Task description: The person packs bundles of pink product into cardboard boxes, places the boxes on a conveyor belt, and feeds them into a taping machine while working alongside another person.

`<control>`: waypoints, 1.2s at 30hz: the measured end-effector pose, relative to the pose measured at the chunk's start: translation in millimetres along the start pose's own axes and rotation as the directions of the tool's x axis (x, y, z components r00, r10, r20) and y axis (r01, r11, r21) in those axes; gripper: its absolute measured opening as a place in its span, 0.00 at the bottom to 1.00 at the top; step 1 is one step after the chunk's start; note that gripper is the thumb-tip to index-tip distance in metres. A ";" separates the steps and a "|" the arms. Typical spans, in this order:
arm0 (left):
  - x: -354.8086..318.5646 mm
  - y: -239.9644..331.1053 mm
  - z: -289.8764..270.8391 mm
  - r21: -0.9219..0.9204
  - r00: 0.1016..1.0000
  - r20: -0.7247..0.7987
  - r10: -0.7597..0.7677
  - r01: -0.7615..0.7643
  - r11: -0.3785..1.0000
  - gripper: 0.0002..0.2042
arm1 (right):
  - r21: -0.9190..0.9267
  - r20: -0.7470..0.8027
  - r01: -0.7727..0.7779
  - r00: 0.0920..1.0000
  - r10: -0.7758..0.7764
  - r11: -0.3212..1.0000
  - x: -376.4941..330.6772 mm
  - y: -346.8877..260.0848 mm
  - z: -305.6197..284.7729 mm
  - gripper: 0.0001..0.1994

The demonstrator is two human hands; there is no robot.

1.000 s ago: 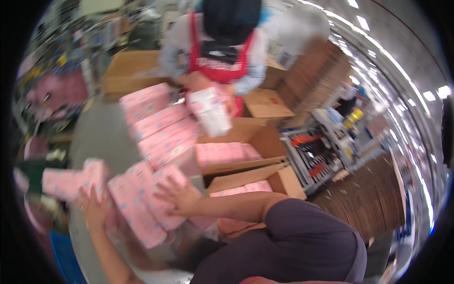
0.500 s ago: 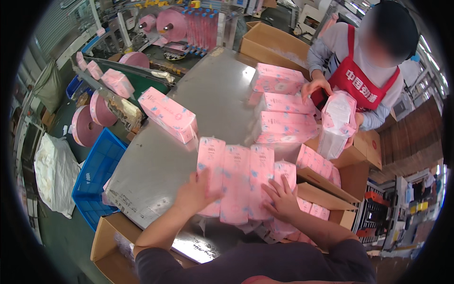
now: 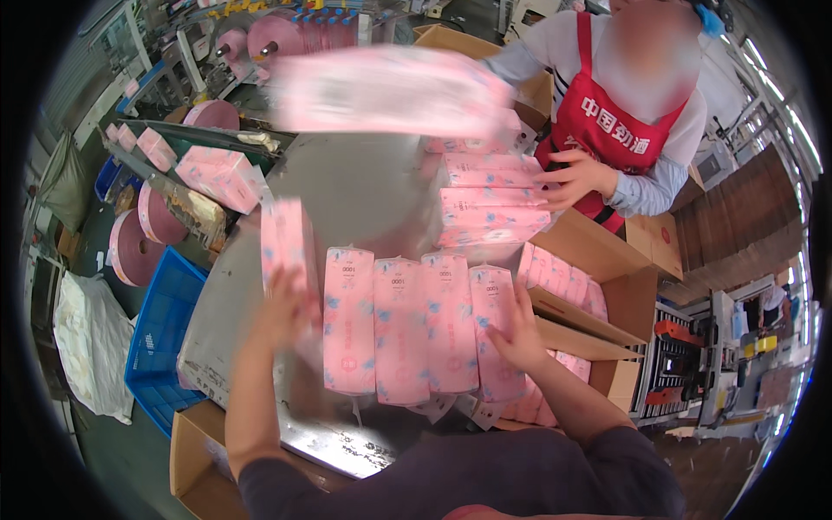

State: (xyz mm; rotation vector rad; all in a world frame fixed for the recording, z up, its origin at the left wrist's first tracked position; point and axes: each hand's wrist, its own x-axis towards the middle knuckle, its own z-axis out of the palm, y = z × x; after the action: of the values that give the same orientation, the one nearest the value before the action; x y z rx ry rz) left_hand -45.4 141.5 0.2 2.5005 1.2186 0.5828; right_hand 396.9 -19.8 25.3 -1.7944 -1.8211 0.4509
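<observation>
Several pink tissue packs with blue flower prints stand side by side in a row (image 3: 401, 329) on the metal table in front of me. Left of the row, my left hand (image 3: 290, 308), smeared by motion, grips the near end of another pink tissue pack (image 3: 284, 230). My right hand (image 3: 518, 338) rests against the right-hand tissue pack (image 3: 496, 321), thumb on its face and fingers stretched along its right side. Across the table, a blurred pink tissue pack (image 3: 394, 91) is in the air beside a co-worker in a red apron (image 3: 607, 121). The co-worker's other hand (image 3: 576, 178) is by stacked packs (image 3: 494, 208).
Open cartons (image 3: 598, 334) with pink packs stand at my right. A blue crate (image 3: 165, 347) and another open carton (image 3: 195, 451) are at the table's left. More packs (image 3: 217, 173) sit on a conveyor at the far left, near pink film rolls (image 3: 137, 247).
My left hand has left the row and taken the separate pack, which has turned and come nearer the row. My right hand stays at the row's right end. The co-worker's pack has swung left.
</observation>
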 end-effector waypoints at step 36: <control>95.2 333.2 225.6 -0.343 0.298 0.936 0.185 0.891 0.296 0.40 | 0.616 0.512 -0.784 0.319 0.798 -0.081 -287.4 286.1 -269.3 0.28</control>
State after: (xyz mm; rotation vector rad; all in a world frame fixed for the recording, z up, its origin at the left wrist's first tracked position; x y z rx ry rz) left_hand 341.5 -0.8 -31.5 0.9407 0.6975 -0.3163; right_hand 777.4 -323.3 32.6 -1.8467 0.0185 1.4440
